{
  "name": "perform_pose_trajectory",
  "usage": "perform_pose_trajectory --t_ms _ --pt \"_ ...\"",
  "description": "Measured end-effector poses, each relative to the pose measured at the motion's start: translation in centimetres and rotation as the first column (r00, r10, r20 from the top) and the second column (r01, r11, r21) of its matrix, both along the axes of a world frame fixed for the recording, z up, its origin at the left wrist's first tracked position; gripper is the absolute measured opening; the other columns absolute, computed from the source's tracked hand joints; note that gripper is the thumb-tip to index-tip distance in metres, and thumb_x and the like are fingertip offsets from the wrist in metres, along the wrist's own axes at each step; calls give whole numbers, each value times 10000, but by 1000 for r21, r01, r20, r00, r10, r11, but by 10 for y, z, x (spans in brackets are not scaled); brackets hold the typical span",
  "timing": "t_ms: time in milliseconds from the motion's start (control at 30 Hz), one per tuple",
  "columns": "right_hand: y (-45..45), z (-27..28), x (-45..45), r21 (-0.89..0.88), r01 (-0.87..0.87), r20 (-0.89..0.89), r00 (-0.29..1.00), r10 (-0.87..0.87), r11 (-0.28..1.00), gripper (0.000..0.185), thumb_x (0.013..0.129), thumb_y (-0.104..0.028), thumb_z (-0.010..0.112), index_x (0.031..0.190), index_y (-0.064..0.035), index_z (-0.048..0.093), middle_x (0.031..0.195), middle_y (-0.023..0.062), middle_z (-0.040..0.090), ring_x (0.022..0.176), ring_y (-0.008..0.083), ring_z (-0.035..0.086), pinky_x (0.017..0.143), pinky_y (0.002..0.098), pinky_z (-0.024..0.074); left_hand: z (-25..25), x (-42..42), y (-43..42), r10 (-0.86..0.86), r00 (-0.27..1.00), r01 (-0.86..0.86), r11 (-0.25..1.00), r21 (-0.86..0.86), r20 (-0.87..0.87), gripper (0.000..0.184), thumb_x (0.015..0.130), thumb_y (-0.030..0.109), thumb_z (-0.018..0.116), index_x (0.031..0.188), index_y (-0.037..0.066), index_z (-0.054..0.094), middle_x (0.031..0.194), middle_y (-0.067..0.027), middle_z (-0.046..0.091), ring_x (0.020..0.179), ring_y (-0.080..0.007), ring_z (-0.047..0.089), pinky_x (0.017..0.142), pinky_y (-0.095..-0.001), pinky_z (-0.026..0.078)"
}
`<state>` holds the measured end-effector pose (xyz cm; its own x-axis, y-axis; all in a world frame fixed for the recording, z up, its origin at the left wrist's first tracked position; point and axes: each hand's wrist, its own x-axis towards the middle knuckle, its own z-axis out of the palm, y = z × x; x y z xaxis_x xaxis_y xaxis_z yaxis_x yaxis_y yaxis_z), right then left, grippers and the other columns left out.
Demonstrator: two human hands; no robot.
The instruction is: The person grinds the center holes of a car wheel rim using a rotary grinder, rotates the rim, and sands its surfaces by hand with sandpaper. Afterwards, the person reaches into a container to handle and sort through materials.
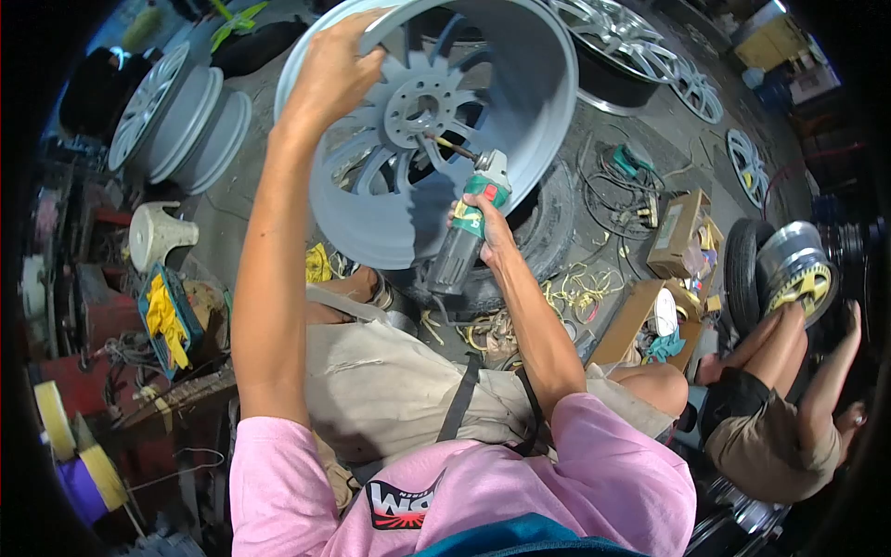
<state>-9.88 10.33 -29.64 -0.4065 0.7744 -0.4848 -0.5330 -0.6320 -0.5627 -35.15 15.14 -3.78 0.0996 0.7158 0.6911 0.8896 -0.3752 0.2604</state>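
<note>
Alloy wheel rim [404,102], grey, tilted, open side facing the person, above a black tire [560,209] on the floor [583,243]. Rim hides the tire's far and left edges; the right edge and part of the near edge show. Cannot tell whether rim and tire touch.

Left hand [345,67]: grasping the rim's upper-left lip. Right hand [484,226]: closed around the body of 1 green handheld grinder [497,192], thumb near a red switch. Grinder's thin bit [450,145] reaches inside the rim, tip at the hub; contact unclear.

Left side: 3 grey rims [176,125] side by side, 1 pale plastic stool [160,234], 1 basket [191,314] with yellow gloves [165,317]. Right side: coiled cable [594,190], 2 cardboard boxes [670,243]. Farther right, 1 other person [775,446] sits beside a wheel with a yellow face [806,283].
</note>
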Motion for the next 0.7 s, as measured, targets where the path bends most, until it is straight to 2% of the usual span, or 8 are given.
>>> perform_pose_trajectory --t_ms 100,167,233,300,400,567,633,700 --pt "-21 3 45 10 62 28 998 -62 998 347 858 -244 764 1060 2 625 869 125 702 774 240 732 725 388 638 9 4 -4 69 998 -66 984 -163 10 499 892 127 663 1387 76 631 976 -235 713 795 -257 663 817 -391 541" --pt "-36 5 79 11 171 -95 981 -170 985 478 890 -379 771 1125 2 604 933 130 691 804 238 722 737 396 635 10 3 -5 69 997 -72 989 -126 -35 508 901 154 671 1402 77 625 832 -200 643 698 -244 588 737 -396 520" --pt "-47 -2 112 -6 246 -172 955 -243 969 647 915 -614 695 1119 -7 598 908 133 690 769 246 717 702 400 634 9 4 -5 101 995 -103 981 -161 -25 504 918 167 661 1414 83 620 719 -130 531 620 -180 505 642 -357 476" --pt "-54 -1 141 36 339 -115 936 -334 940 648 945 -635 637 1111 -9 597 899 140 694 778 247 723 702 402 633 7 7 -5 156 988 -150 964 -218 7 496 933 171 650 1421 91 619 656 -82 452 570 -133 438 577 -326 438" --pt "-54 -3 170 131 446 75 886 -457 885 633 972 -599 615 1137 12 587 915 147 699 790 249 723 744 403 632 18 15 -9 229 973 -224 922 -316 -21 475 941 169 644 1409 90 627 683 -75 483 597 -123 442 590 -319 439" --pt "-52 -16 209 28 591 -138 801 -583 806 524 967 -489 687 1075 20 622 913 136 699 830 252 730 762 398 639 12 -5 -1 167 983 -180 950 -257 -70 473 930 172 662 1391 69 634 717 -118 545 634 -163 512 638 -355 482" --pt "-55 -21 224 -141 635 -297 705 -644 760 469 938 -414 747 1070 19 625 923 133 705 826 260 729 767 392 640 -2 -26 10 73 996 -81 985 -154 -52 424 957 137 660 1372 52 646 776 -42 601 685 -141 525 666 -329 487" --pt "-54 -50 239 -120 627 -323 708 -628 770 432 927 -370 756 1068 17 626 939 138 705 813 257 727 767 383 640 2 -32 13 89 995 -72 948 -310 41 408 969 112 641 1365 12 642 857 -21 637 730 -96 518 668 -279 467"
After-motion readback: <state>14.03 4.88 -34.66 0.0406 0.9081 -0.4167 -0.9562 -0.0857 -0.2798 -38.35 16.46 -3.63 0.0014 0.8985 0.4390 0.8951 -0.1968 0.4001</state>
